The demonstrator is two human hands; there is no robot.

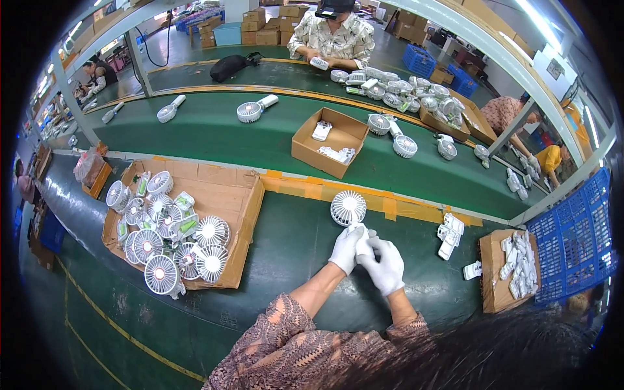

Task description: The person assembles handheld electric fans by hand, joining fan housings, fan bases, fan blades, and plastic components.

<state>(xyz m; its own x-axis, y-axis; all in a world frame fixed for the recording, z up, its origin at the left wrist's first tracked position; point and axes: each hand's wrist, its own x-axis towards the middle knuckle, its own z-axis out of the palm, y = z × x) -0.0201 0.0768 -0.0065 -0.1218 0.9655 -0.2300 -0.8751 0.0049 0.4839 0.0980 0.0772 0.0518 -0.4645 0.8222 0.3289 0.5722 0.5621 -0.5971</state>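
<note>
A white handheld fan (pixel 348 208) lies in front of me, its round grille pointing away. My left hand (pixel 346 249), in a white glove, is closed round the fan's handle. Beside it my right hand (pixel 383 268), also gloved, is closed on the same handle with its fingers pressed against it. The gloves cover most of the handle. To the left, a cardboard tray (pixel 242 227) holds several white fans, some with green parts showing in their handles. On my right, several white plastic pieces (pixel 448 235) lie loose on the green work surface.
An open carton (pixel 492 286) of white pieces stands at right beside a blue crate (pixel 569 247). Ahead runs a green conveyor belt (pixel 214 136) with spaced fans and a cardboard box (pixel 328 161). Across it, a person (pixel 331 39) handles a white fan near a heap of fans (pixel 403 88).
</note>
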